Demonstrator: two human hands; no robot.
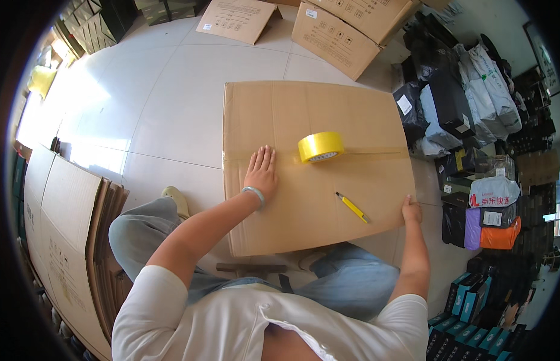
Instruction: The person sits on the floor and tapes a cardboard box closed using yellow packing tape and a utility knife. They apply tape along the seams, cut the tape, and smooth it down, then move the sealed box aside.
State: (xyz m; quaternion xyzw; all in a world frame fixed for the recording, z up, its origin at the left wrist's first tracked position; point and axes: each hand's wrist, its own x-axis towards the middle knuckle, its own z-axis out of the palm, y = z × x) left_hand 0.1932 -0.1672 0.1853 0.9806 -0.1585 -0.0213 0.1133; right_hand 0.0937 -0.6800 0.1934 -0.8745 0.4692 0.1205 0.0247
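A large cardboard box (304, 198) lies in front of me, its broad top face up. My left hand (262, 175) rests flat on the left part of it, fingers stretched out and pressed to the surface. At the near right edge, my right hand (412, 212) grips the box, thumb up and the other fingers partly hidden. A roll of yellow packing tape (321, 147) sits on the box, right of my left hand. From the roll, a tape strip (376, 152) runs along the seam to the right edge. A yellow utility knife (354, 209) lies between my hands.
Flattened cardboard sheets (69, 228) stand stacked at my left. Ahead are a folded carton (238, 18) and larger cartons (334, 39). Wrapped parcels (433, 108) pile up along the right, with small dark and teal boxes (472, 298) below. My knees flank the near side.
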